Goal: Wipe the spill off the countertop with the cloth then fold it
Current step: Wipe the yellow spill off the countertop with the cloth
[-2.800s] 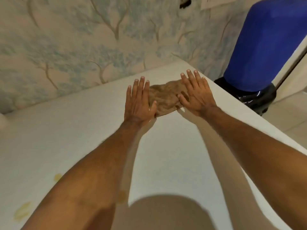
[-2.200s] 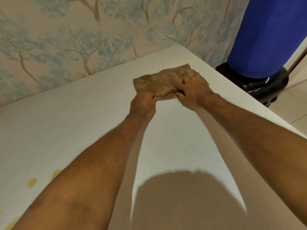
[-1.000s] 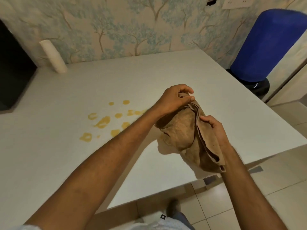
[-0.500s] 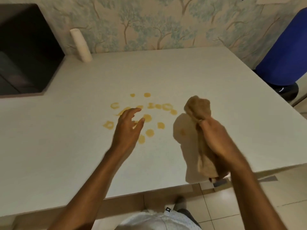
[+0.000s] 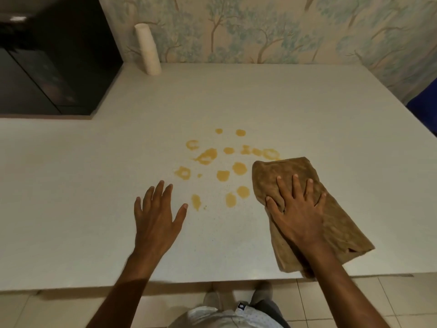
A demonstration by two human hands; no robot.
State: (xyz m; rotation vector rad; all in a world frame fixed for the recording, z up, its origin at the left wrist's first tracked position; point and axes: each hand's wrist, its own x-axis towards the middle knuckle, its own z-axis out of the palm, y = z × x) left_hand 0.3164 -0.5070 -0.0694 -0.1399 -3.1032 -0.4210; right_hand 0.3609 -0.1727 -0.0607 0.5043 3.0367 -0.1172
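Observation:
A brown cloth (image 5: 338, 221) lies spread flat on the white countertop (image 5: 283, 102), just right of a yellow spill (image 5: 208, 157) made of several scattered drops. My right hand (image 5: 298, 209) presses flat on the cloth's left half, fingers spread and pointing away from me. The cloth's far left corner touches the nearest drops. My left hand (image 5: 158, 218) rests palm down on the bare countertop left of the spill, fingers apart and holding nothing.
A black appliance (image 5: 52, 55) fills the back left corner. A white stack of paper cups (image 5: 147, 48) stands against the tree-patterned wall. A sliver of a blue container (image 5: 425, 102) shows at the right edge. The counter's front edge runs just below my wrists, tiled floor beyond.
The cloth was bunched in my right hand above the counter; now it lies spread flat under that palm. My left hand has moved down and left onto the countertop.

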